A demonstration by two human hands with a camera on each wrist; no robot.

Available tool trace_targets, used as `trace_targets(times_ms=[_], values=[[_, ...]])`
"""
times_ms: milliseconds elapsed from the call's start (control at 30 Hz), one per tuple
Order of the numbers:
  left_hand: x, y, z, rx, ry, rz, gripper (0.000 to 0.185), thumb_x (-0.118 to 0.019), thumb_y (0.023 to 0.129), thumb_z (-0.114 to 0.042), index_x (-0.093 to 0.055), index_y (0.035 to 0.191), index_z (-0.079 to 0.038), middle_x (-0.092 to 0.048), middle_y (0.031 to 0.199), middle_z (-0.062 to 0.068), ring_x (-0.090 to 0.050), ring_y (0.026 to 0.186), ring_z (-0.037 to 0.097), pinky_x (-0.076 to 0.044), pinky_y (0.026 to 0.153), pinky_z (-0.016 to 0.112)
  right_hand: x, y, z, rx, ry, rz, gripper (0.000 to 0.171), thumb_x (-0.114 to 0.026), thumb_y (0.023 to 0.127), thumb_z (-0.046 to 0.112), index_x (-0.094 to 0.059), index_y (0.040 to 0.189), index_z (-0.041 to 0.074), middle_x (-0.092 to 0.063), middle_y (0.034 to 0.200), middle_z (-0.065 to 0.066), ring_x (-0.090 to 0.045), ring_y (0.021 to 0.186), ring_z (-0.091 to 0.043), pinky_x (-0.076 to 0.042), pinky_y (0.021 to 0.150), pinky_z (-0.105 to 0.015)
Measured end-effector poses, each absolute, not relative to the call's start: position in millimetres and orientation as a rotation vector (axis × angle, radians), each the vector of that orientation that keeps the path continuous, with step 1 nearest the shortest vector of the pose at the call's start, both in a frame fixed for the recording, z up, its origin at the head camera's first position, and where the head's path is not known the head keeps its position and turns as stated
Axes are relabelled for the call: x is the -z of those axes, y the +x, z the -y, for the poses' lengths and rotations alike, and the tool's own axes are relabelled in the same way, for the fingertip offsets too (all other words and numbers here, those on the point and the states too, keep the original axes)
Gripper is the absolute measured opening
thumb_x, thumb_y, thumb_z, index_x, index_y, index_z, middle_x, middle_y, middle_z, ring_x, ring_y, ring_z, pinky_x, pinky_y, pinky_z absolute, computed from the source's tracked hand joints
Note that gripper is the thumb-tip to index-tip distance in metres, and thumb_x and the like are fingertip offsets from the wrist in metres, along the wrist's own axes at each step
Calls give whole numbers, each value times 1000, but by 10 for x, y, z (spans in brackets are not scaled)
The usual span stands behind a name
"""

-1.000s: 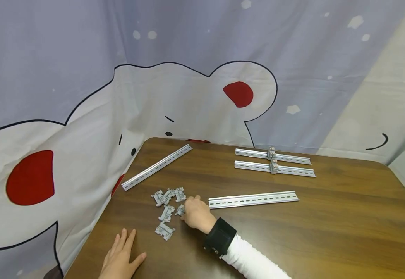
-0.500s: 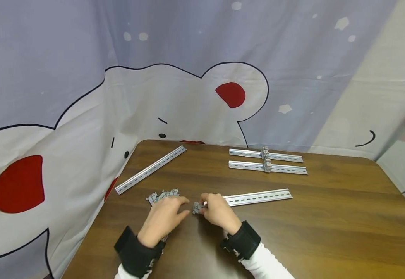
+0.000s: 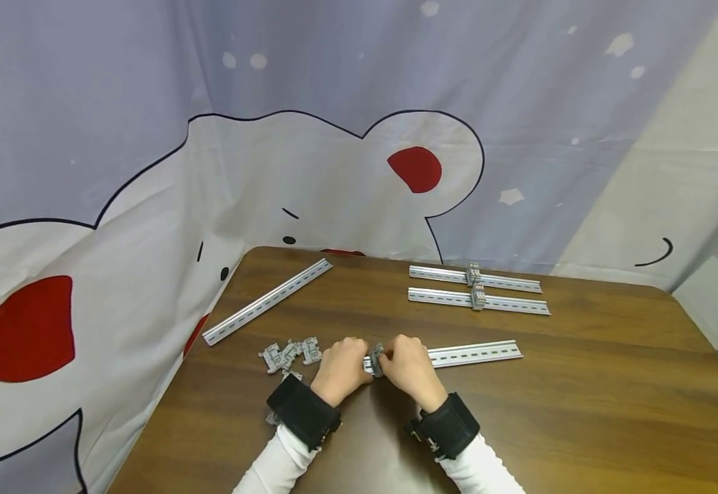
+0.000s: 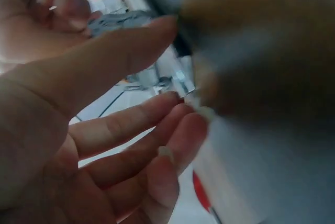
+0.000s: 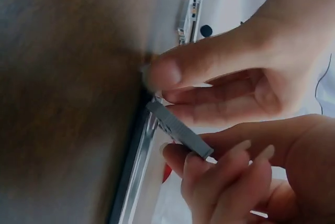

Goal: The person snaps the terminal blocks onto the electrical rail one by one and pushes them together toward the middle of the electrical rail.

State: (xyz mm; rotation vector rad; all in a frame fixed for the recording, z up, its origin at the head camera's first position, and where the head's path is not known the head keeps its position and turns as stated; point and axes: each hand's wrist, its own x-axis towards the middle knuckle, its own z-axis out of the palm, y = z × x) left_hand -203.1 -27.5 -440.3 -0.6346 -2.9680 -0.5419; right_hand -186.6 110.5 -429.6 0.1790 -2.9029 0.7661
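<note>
My right hand (image 3: pixel 413 370) pinches a thin grey terminal block (image 3: pixel 377 360) over the left part of a slotted metal DIN rail (image 3: pixel 476 353) on the table. In the right wrist view the block (image 5: pixel 180 130) stands tilted across the rail (image 5: pixel 137 177), its narrow edge towards the camera. Beside it my left hand (image 3: pixel 342 370) grips the rail's left end, thumb on the near side and fingers beyond, as the left wrist view shows. Just left of that hand lie several loose terminal blocks (image 3: pixel 290 353), some of them hidden by the hand and its wrist band.
Two more rails (image 3: pixel 439 274) lie at the back right, each with a small cluster of terminal blocks (image 3: pixel 478 297) mounted near its middle. Another bare rail (image 3: pixel 266 302) lies slantwise at the left edge. A printed curtain (image 3: pixel 309 171) hangs behind the wooden table (image 3: pixel 581 384).
From the loose pile, my right hand has carried a terminal block rightwards to the rail. My left hand has come up from the table, past the pile, to the rail's left end.
</note>
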Motion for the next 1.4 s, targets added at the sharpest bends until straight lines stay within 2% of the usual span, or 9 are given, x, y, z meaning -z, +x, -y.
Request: trace_targets(times_ms=[167,367,600,700,800,933,1067,1233,1400], values=[[4443,-2050,244,556,-613,2982,22,-84,69,-16,-64,71,-8,-67,75,8,-67,67,27,-49,51,41,4322,-1836,-1053,-707,208,2879,47,-69,72,3,-32,47,18,-21,48,12,-22,44,-7,-18,42,-22],[4454,-2065,250,591,-618,2970,10,-73,76,-5,-64,72,-8,-68,78,9,-67,70,29,-50,53,41,4373,-1859,-960,-622,277,2861,45,-66,70,2,-30,48,19,-22,49,11,-26,44,-8,-23,43,-23],[4452,-2076,268,636,-635,2933,20,-73,77,-3,-60,65,-12,-64,71,7,-63,62,23,-43,49,34,4308,-1973,-948,-721,264,2972,45,-63,66,-3,-28,49,20,-21,48,10,-25,45,-9,-25,47,-25],[4470,-2069,274,656,-640,2933,23,-73,77,-3,-58,62,-13,-63,68,4,-60,59,20,-41,48,32,4297,-2007,-971,-790,247,3065,43,-61,67,-2,-31,46,20,-27,42,11,-31,39,-6,-26,44,-23],[4482,-2073,275,665,-648,2936,23,-75,76,-4,-60,62,-13,-63,68,3,-60,59,18,-41,48,31,4291,-2058,-996,-840,214,3143,40,-61,69,-1,-38,42,19,-42,37,9,-41,34,-5,-28,39,-21],[4481,-2067,291,645,-645,2930,23,-76,75,-3,-59,62,-13,-63,69,4,-62,61,21,-42,48,31,4258,-2126,-980,-831,220,3215,32,-63,70,1,-49,45,14,-56,40,1,-50,35,-7,-32,41,-21],[4475,-2064,335,654,-611,2933,28,-73,75,2,-54,60,-13,-60,66,4,-59,58,19,-40,48,31,4220,-2149,-914,-789,247,3237,26,-65,70,3,-52,50,13,-58,43,0,-53,38,-9,-36,45,-22],[4500,-2089,321,698,-606,2956,30,-73,77,-1,-54,58,-14,-53,63,-2,-48,56,12,-36,49,29,4258,-2107,-931,-845,189,3213,38,-65,73,2,-46,42,16,-54,39,3,-50,33,-7,-32,39,-21],[4517,-2079,281,693,-615,2954,28,-77,75,-7,-56,59,-15,-60,66,-1,-57,59,14,-41,49,31,4302,-2046,-966,-830,186,3153,39,-64,72,1,-44,42,17,-55,39,1,-49,32,-6,-35,38,-21]])
